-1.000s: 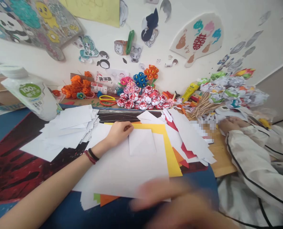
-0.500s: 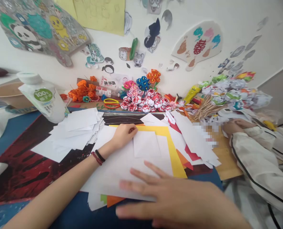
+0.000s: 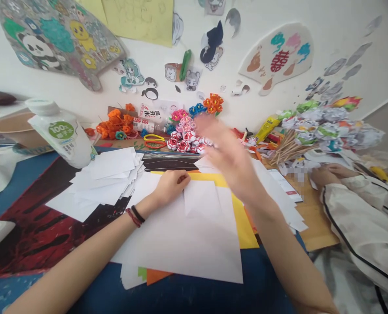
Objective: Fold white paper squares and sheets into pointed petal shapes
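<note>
Your L hand [image 3: 171, 186] rests w/ fingers curled at L edge of small white sheet [image 3: 200, 198]; can't tell if it pinches it. Said sheet lies on upper R part of lg. white sheet [image 3: 181, 250], yellow sheet [image 3: 246, 231] underneath. Your R hand [image 3: 229, 155], blurred, is raised, fingers extended, no item visible in it, partly blocking red-and-white flowers [image 3: 185, 141] behind.

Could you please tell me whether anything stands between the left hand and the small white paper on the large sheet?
Nothing visible does: the left hand lies right at the upper left corner of the small white paper; contact is unclear.
</note>
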The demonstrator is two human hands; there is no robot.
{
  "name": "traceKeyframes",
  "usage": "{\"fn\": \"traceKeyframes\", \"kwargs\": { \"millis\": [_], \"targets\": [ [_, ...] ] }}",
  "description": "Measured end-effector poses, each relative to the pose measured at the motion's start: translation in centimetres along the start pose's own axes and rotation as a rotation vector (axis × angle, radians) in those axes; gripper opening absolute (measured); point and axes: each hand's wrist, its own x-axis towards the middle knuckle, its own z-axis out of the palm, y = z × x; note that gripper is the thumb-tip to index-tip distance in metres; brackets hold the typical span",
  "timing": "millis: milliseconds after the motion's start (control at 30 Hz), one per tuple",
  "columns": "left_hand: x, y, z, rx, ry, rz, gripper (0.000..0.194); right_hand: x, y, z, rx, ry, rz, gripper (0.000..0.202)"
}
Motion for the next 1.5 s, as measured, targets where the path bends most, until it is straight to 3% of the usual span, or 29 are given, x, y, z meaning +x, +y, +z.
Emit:
{"fn": "traceKeyframes", "kwargs": {
  "millis": [67, 200, 300, 333, 433, 500, 600, 767, 1033, 1200, 1333, 1500],
  "targets": [
    [-0.1, -0.1, 0.0, 0.0, -0.005, 0.023, 0.021, 0.5, -0.1, 0.5, 0.027, -0.037, -0.057, 0.046],
    [-0.1, -0.2, -0.2, -0.019, -0.013, 0.049, 0.023, 0.1, 1.4, 1.5, 0.126, -0.572, -0.312, 0.034],
    [-0.1, 0.0, -0.4, -0.03, 0.039, 0.047, 0.026, 0.2, 5.6, 1.7, 0.024, -0.101, 0.0, 0.033],
    [-0.1, 0.1, -0.4, -0.037, 0.056, 0.043, 0.026, 0.3, 7.3, 1.7, -0.021, -0.048, 0.087, 0.033],
    [-0.1, 0.4, -0.4, -0.054, 0.11, 0.021, 0.027, 0.1, 11.6, 1.7, 0.164, -0.294, 0.287, 0.031],
    [-0.1, 0.6, -0.4, -0.03, 0.164, 0.007, 0.029, -0.5, 13.1, 1.6, 0.246, -0.386, 0.332, 0.034],
    [0.1, 0.8, -0.6, 0.047, 0.179, 0.009, 0.027, -1.4, 13.9, 1.6, 0.258, -0.355, 0.357, 0.035],
    [0.5, 2.1, -0.8, 0.159, 0.017, 0.085, 0.018, -1.8, 13.7, 2.1, 0.282, -0.366, 0.327, 0.036],
    [0.3, 3.1, -0.5, 0.058, -0.075, 0.052, 0.018, -1.8, 13.3, 2.4, 0.417, -0.383, 0.332, 0.038],
    [0.4, 3.0, -1.0, -0.037, -0.258, 0.013, 0.018, -2.2, 13.5, 2.7, 0.322, -0.389, 0.265, 0.027],
    [0.1, 3.4, -0.4, -0.081, -0.25, -0.015, 0.016, -2.4, 13.6, 3.0, 0.252, -0.416, 0.172, 0.023],
    [0.0, 3.5, 0.3, -0.297, -0.26, -0.097, 0.016, -2.5, 13.2, 3.0, 0.235, -0.347, 0.15, 0.022]
  ]
}}
